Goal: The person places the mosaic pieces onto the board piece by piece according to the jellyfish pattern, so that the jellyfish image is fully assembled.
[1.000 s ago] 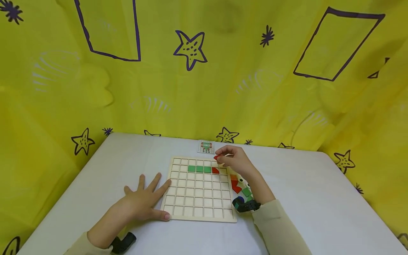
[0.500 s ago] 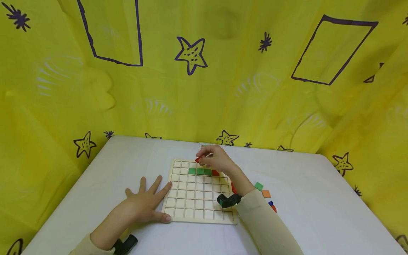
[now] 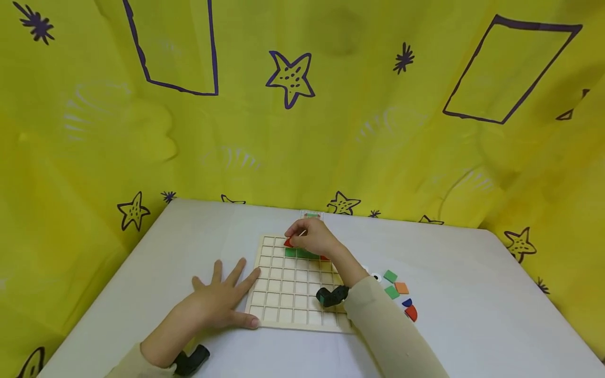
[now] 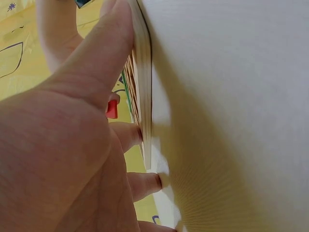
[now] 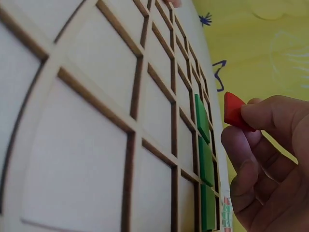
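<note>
My right hand (image 3: 314, 239) pinches a red quarter-circle tile (image 5: 234, 112) between thumb and fingers, over the far rows of a wooden grid board (image 3: 279, 289). Several green square tiles (image 5: 205, 159) sit side by side in the second row from the far edge, just below the held tile. A red tile (image 3: 325, 258) lies at the right end of that row, partly covered by the hand. With fingers spread, my left hand (image 3: 217, 302) rests at the board's left side; in the left wrist view the thumb (image 4: 108, 43) lies along the board's edge.
Right of the board lie loose tiles: green squares (image 3: 391, 292), an orange square (image 3: 402, 287), a blue half-round piece (image 3: 407, 302) and a red quarter-circle (image 3: 411, 313). Behind the board a small picture card (image 3: 312, 214) is partly hidden. A yellow patterned curtain (image 3: 283, 131) backs the white table (image 3: 208, 226).
My right hand has moved left along the board's far edge with the red tile, then slightly lower over the far row. My left hand stays at the board's left side.
</note>
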Tool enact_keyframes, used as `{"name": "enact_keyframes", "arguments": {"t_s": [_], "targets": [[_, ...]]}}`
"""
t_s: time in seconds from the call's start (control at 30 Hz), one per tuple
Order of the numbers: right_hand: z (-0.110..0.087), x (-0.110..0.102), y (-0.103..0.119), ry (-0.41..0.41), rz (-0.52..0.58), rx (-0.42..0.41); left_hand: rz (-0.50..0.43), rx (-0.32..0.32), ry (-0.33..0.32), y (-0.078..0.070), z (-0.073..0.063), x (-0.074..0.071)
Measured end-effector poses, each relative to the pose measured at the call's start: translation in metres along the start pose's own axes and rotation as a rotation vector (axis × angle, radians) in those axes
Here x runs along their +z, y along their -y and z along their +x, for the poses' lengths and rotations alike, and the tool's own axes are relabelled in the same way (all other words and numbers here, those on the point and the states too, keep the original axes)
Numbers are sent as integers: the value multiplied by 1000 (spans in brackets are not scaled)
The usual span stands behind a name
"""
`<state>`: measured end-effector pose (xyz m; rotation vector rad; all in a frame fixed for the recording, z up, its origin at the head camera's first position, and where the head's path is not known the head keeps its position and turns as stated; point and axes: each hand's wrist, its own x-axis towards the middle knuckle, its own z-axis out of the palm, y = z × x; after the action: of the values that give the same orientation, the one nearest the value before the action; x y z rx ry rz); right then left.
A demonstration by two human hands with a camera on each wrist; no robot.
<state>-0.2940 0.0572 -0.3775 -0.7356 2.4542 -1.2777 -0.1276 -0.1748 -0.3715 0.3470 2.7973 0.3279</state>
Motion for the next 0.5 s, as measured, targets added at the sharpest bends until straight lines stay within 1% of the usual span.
{"name": "enact_keyframes", "arguments": {"t_s": [0.17,0.33,0.5], "targets": [[3,4,0,28,-76,-19,10,5,-2,0,1,-1],[6,12,1,25,-115,-48,6,-1,-1,1,2,0],[9,16,3,47,-161,-62,7,-12,11,0,5,0]]}}
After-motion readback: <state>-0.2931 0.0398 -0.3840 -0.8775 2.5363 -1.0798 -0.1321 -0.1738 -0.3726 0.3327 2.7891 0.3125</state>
